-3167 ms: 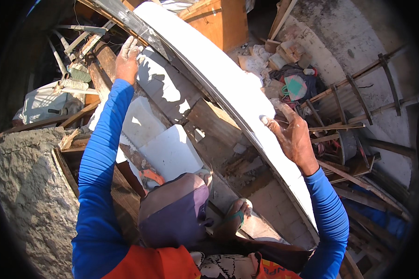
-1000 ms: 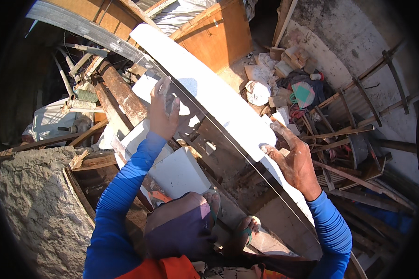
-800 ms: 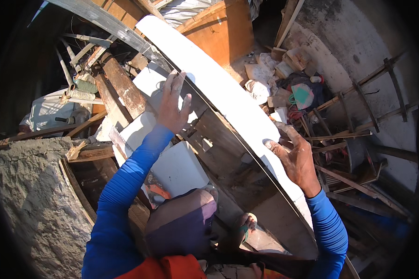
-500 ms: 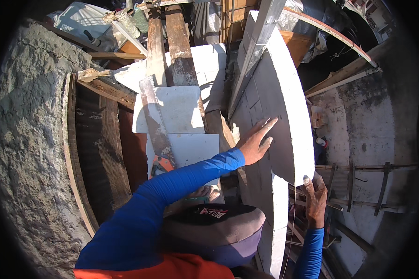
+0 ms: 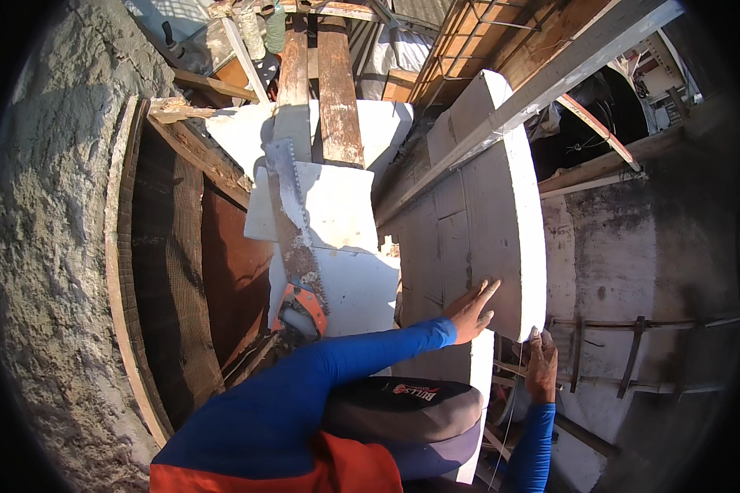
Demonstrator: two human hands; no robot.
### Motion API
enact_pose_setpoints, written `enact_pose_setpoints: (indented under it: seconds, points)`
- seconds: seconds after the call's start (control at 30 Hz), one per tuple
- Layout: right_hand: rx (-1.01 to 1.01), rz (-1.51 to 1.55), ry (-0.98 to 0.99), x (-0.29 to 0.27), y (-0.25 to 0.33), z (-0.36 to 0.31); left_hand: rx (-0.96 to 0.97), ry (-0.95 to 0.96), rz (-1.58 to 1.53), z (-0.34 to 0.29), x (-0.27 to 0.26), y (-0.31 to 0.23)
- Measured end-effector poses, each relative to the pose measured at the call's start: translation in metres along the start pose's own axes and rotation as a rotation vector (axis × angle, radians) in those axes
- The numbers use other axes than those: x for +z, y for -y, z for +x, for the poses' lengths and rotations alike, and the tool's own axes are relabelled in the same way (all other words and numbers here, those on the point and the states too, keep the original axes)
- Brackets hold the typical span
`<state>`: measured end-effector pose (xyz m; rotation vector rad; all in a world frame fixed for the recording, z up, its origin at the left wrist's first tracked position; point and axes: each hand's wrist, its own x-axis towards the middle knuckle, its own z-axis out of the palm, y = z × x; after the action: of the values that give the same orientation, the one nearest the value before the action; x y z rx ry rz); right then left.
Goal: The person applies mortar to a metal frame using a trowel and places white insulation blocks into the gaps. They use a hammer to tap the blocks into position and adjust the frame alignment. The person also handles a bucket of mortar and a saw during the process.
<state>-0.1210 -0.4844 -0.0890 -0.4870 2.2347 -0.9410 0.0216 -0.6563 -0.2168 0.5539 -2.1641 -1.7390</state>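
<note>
My left hand (image 5: 471, 313) lies with fingers stretched out on the inner face of a white lightweight concrete block (image 5: 524, 246), which forms the top course of a block wall. At the block's near end, my right hand (image 5: 541, 366) grips the lower corner, with its thumb at the end face and other fingers partly hidden behind. A thin string (image 5: 511, 419) runs down beside that hand. To the left, a handsaw (image 5: 292, 218) with an orange handle rests across two loose white blocks (image 5: 337, 201); neither hand touches it.
A metal post (image 5: 543, 115) slants across the wall's far part. Weathered planks (image 5: 339, 90) lead away beyond the loose blocks. A rough cement wall (image 5: 66, 246) rises at the left. A dark grey and purple cloth-covered shape (image 5: 419, 411), apparently my bent knee, is below my left arm.
The view has shifted, and more of the wall's far end shows. My left hand has moved nearer along the block to its near end. My right hand stays at the corner.
</note>
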Motion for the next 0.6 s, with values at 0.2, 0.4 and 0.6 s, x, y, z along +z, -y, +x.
enact_pose_setpoints:
  seconds: [0.2, 0.4, 0.6]
  points:
    - [-0.168, -0.079, -0.038, 0.005, 0.018, -0.005, -0.02, 0.052, -0.14, 0.006, -0.011, 0.005]
    - [-0.082, -0.14, -0.077, -0.02, -0.001, -0.022, -0.065, 0.048, -0.002, 0.014, -0.058, 0.009]
    - [-0.053, -0.281, -0.138, -0.039, 0.017, -0.072, -0.119, 0.018, 0.03, 0.007, -0.097, 0.019]
